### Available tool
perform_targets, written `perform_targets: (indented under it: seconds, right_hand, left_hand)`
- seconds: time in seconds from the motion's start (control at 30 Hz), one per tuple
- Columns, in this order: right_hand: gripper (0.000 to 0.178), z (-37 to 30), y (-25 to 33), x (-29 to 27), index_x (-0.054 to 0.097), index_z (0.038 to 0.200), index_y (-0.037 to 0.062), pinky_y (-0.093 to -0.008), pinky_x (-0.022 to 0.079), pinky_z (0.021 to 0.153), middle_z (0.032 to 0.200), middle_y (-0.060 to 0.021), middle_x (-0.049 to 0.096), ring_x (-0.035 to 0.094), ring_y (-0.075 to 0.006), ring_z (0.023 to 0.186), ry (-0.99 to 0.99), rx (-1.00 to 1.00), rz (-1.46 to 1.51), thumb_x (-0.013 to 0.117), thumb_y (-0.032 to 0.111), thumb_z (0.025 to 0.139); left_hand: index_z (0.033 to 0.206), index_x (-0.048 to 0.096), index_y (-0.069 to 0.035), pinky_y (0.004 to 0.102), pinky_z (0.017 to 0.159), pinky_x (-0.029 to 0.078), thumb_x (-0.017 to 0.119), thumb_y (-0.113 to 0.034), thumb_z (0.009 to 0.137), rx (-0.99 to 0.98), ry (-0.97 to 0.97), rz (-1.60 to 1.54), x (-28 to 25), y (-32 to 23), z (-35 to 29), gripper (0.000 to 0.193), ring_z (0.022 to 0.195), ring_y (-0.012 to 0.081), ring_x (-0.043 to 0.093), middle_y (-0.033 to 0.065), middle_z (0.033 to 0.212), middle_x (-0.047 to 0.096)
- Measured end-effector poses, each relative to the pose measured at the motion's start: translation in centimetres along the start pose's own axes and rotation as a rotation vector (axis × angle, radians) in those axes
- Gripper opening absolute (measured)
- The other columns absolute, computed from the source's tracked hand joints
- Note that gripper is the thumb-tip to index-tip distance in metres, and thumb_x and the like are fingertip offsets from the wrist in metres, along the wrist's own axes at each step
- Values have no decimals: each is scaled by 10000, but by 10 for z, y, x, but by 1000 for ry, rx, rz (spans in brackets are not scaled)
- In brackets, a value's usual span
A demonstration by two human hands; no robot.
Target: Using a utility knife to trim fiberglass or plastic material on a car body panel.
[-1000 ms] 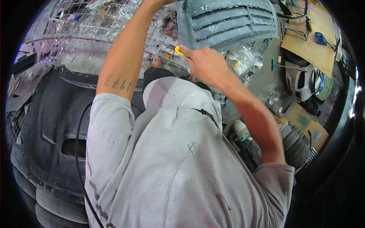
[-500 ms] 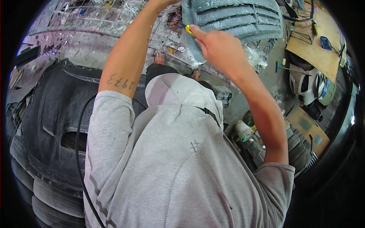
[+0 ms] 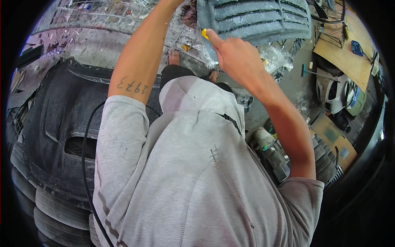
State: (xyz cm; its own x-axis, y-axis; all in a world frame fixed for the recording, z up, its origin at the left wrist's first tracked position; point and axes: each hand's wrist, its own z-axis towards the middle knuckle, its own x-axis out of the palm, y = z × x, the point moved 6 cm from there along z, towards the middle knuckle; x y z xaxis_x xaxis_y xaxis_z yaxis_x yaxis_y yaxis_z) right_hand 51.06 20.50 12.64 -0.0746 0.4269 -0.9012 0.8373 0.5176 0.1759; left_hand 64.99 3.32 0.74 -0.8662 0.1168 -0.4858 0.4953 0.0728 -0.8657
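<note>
My right hand (image 3: 236, 55) is closed around a yellow utility knife (image 3: 205, 34), its index finger stretched along the top. Most of the knife is hidden in my grip, and its blade does not show clearly. The knife is at the left edge of a grey, slatted fibreglass panel (image 3: 251, 22), which runs off the top of the picture. My left forearm (image 3: 140, 53) reaches up past the top edge, so my left hand is out of sight.
A large black moulded panel (image 3: 49, 123) lies at the left above stacked tyres (image 3: 61, 210). A black cable (image 3: 85, 164) hangs beside my left arm. Clear plastic scraps (image 3: 277, 59) litter the floor. On the right are a brown board (image 3: 343, 53) and a white bucket (image 3: 263, 138).
My right hand and the knife have moved slightly down along the panel's left edge. The view has shifted a little, and the left wrist has slipped further out at the top.
</note>
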Motion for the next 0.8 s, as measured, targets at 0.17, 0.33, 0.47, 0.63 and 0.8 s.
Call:
perform_targets:
  seconds: [0.17,0.33,0.47,0.63,0.8]
  right_hand:
    - [482,-51,0,59,507,1390,133,-489,542,628,843,-171,677,684,-377,747,280,57,32,519,114,908]
    - [464,-95,-6,42,521,1421,273,-440,535,646,871,-121,659,675,-331,738,175,82,70,537,176,967]
    - [437,-112,-29,34,570,1386,191,-379,525,639,916,-88,684,653,-290,716,69,112,282,594,170,951]
    - [490,-134,-63,35,505,1446,132,-291,502,639,884,-75,666,606,-167,658,-189,112,751,554,97,960]
    - [473,-117,-68,28,495,1420,76,-426,509,693,966,-199,685,687,-311,758,44,150,994,534,85,949]
  left_hand:
    - [758,666,30,423,641,479,656,-357,837,-48,-29,-38,-5,-7,-8,394,628,268,624,193,664,633]
    - [866,709,2,380,692,486,639,-379,900,-66,-36,-103,-6,6,-19,389,733,195,639,121,744,692]
    - [1093,692,-18,328,776,480,562,-403,994,-70,-197,-383,-26,13,-35,418,855,138,618,28,928,708]
    - [1197,640,33,288,848,504,697,-274,927,-216,-234,-280,-27,4,-152,413,932,146,664,111,1055,717]
    - [1124,683,25,253,816,488,687,-245,945,-390,-111,-428,47,-4,-237,324,868,98,618,28,949,691]
